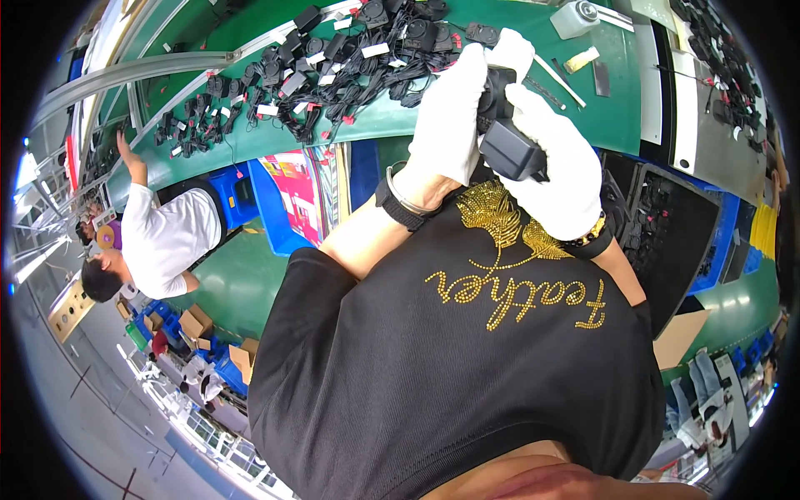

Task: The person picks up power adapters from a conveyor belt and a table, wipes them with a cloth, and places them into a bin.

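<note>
Both my hands wear white gloves and meet over the near edge of the green table. Between them is a black camera-like device (510,152) with a boxy, rounded housing. My left hand (450,117) is closed along its left side, a dark watch on that wrist. From the right, my right hand (560,162) wraps round the same device, its fingers closed on it. Gloves cover part of the device, so its far end is only partly seen. Just beyond my hands lies a heap of similar black devices with cables (375,62), some with white tags and red bits.
On the green table (612,108) are a white bottle (575,18), a small yellowish piece (581,59) and thin white sticks. A blue bin (283,221) with colourful sheets stands below the left edge. Black trays (667,225) sit at right. A co-worker (167,237) is at left.
</note>
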`<action>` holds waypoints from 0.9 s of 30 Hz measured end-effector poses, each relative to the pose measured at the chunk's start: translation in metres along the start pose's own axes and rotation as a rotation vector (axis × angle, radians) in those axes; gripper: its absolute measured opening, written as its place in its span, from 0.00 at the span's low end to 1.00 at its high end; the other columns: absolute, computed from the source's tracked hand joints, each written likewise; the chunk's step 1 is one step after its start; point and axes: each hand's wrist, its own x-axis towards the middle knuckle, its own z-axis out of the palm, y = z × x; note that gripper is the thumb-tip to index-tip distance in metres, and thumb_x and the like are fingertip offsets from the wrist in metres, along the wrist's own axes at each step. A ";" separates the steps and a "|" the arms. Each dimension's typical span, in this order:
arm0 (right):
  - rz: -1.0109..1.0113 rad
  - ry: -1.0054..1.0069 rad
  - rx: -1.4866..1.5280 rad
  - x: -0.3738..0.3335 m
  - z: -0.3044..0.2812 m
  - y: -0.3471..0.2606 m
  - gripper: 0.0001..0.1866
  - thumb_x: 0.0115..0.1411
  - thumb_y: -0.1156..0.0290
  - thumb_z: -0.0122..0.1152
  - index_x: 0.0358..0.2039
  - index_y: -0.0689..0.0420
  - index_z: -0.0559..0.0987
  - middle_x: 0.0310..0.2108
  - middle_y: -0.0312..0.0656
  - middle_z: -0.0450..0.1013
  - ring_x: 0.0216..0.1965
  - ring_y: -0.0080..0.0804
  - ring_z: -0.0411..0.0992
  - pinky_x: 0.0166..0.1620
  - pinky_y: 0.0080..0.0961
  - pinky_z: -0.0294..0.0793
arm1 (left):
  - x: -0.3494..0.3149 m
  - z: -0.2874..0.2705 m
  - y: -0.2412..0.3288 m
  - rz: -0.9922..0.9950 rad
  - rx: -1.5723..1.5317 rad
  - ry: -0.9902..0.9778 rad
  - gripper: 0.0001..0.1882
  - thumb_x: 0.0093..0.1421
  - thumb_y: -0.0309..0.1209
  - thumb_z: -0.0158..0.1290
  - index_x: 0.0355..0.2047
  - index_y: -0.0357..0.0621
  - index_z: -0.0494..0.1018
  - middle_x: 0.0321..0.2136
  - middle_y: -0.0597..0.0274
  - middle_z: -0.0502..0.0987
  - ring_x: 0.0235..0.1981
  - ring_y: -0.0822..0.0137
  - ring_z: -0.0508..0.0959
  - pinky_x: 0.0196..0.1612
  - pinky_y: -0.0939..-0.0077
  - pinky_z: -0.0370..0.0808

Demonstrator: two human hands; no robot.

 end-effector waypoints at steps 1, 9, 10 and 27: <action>-0.019 0.012 0.002 -0.002 0.001 0.001 0.31 0.37 0.73 0.72 0.46 0.59 0.75 0.53 0.45 0.72 0.46 0.45 0.73 0.47 0.33 0.74 | 0.000 0.000 -0.001 -0.001 0.001 -0.001 0.19 0.68 0.44 0.46 0.47 0.41 0.71 0.34 0.69 0.75 0.32 0.77 0.75 0.37 0.81 0.74; -0.012 -0.028 -0.038 -0.009 -0.004 -0.005 0.31 0.39 0.75 0.72 0.48 0.60 0.74 0.49 0.46 0.73 0.46 0.43 0.74 0.48 0.31 0.73 | 0.002 -0.006 -0.013 -0.064 -0.090 -0.051 0.20 0.68 0.43 0.45 0.52 0.42 0.70 0.39 0.66 0.76 0.36 0.76 0.75 0.40 0.79 0.74; -0.003 -0.093 -0.051 -0.010 -0.006 -0.006 0.30 0.42 0.77 0.71 0.49 0.60 0.73 0.48 0.47 0.73 0.46 0.41 0.75 0.49 0.30 0.73 | 0.001 -0.005 -0.013 -0.065 -0.088 -0.054 0.20 0.68 0.43 0.45 0.52 0.42 0.70 0.39 0.66 0.76 0.36 0.76 0.75 0.40 0.79 0.74; 0.500 0.372 0.182 0.000 0.009 0.029 0.17 0.56 0.78 0.53 0.47 0.62 0.74 0.45 0.48 0.75 0.40 0.40 0.76 0.41 0.25 0.75 | 0.002 0.012 -0.005 -0.121 -0.162 -0.185 0.28 0.70 0.52 0.35 0.56 0.41 0.65 0.46 0.60 0.73 0.45 0.63 0.75 0.45 0.65 0.74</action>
